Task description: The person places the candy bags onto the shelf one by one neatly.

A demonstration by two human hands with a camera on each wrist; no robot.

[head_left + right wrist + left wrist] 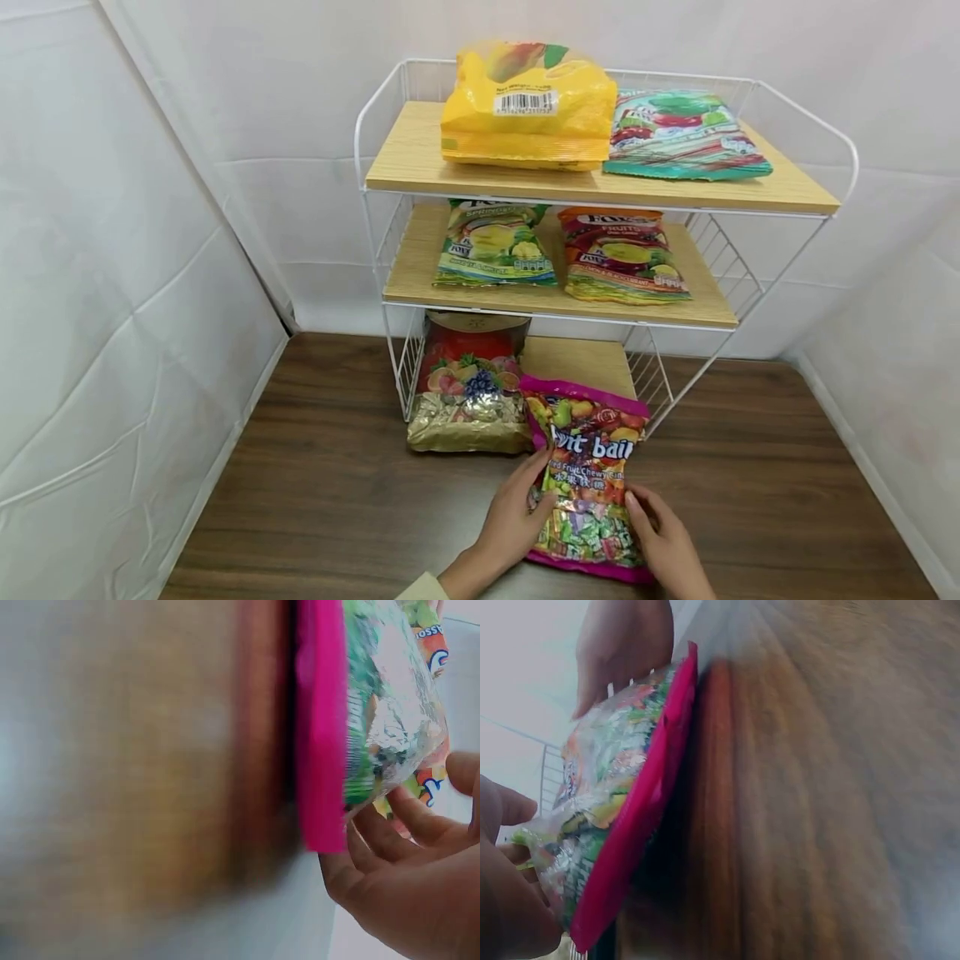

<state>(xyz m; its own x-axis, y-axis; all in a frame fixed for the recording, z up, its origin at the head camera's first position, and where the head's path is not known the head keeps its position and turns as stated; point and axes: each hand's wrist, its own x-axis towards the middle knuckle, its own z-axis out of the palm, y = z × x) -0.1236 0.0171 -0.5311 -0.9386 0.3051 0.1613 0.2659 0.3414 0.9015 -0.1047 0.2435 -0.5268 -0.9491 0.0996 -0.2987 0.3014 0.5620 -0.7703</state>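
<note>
A pink-edged bag of fruit chewy candy (588, 479) is held between both hands in front of the rack's bottom shelf. My left hand (513, 504) grips its left side, thumb over the front. My right hand (663, 533) holds the lower right side; in the right wrist view, fingers of the right hand (405, 862) reach behind the bag (390, 712). The left wrist view shows the bag's pink bottom seam (641, 817) just above the table. Beside its top left corner stands a red and gold candy bag (472, 383) on the bottom shelf.
A white wire rack with wooden shelves (405, 167) stands at the back. Its top shelf bears a yellow bag (528, 108) and a teal bag (682, 137). A green bag (495, 242) and a red-orange bag (622, 254) lie on the middle shelf. White cloth walls (97, 275) surround the brown table (322, 500).
</note>
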